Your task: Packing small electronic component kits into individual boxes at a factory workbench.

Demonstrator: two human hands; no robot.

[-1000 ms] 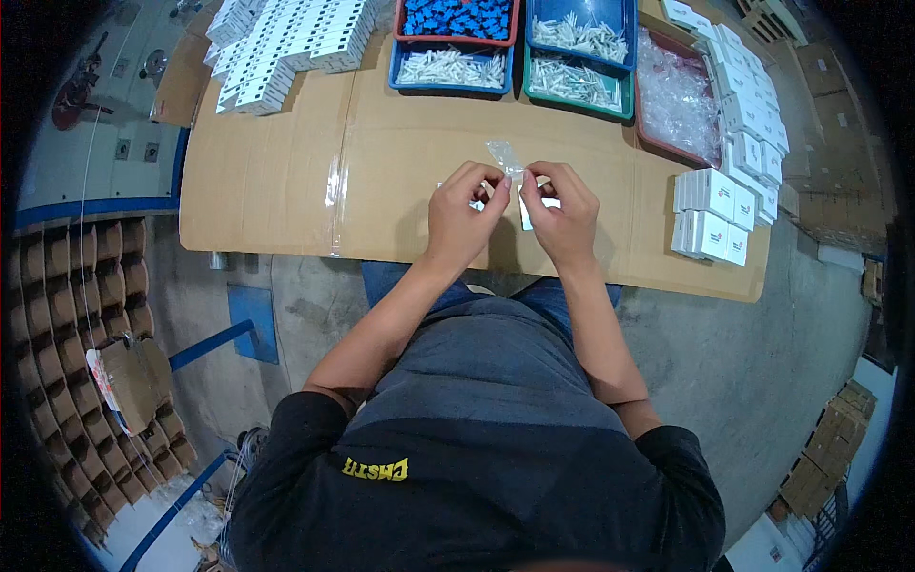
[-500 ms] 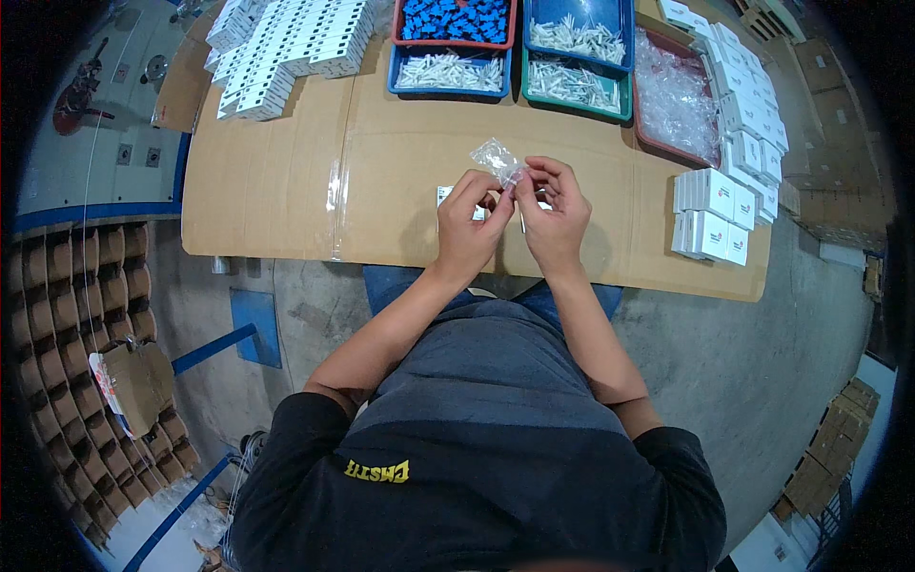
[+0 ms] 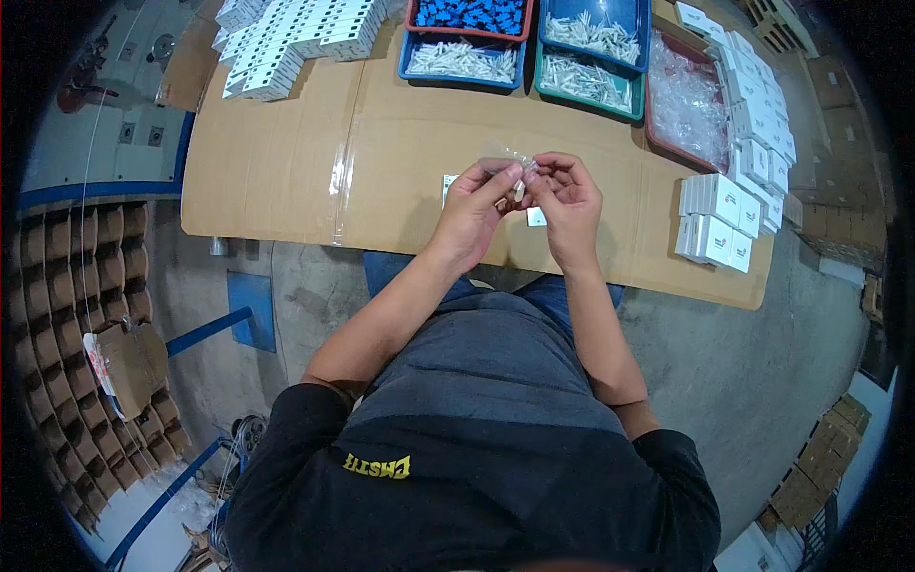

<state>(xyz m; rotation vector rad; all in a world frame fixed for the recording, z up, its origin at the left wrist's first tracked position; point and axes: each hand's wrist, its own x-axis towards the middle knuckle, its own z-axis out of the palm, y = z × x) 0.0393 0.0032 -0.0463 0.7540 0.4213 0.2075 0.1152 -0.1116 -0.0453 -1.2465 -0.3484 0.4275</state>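
Note:
Both of my hands meet over the near middle of the cardboard-covered table. My left hand (image 3: 475, 208) pinches a small clear plastic bag (image 3: 512, 155) between thumb and fingertips. On the bag's other side, my right hand (image 3: 569, 204) grips it as well, fingers curled. A small white piece (image 3: 518, 190) shows between the thumbs; whether it lies inside the bag or against it, I cannot tell. Under the hands is a white box (image 3: 537, 217), mostly covered by them.
Stacked white boxes stand far left (image 3: 295, 43) and at right (image 3: 713, 221). Along the back sit a red tray of blue parts (image 3: 526, 35), blue trays (image 3: 521, 84) and a green tray (image 3: 637, 115) of white pieces, and a red tray of clear bags (image 3: 650, 124). Cardboard (image 3: 267, 172) covers the table.
The bag has dropped lower between my hands, and the white piece now shows at the thumbs. My right hand has shifted slightly right. The whole view has tilted a little.

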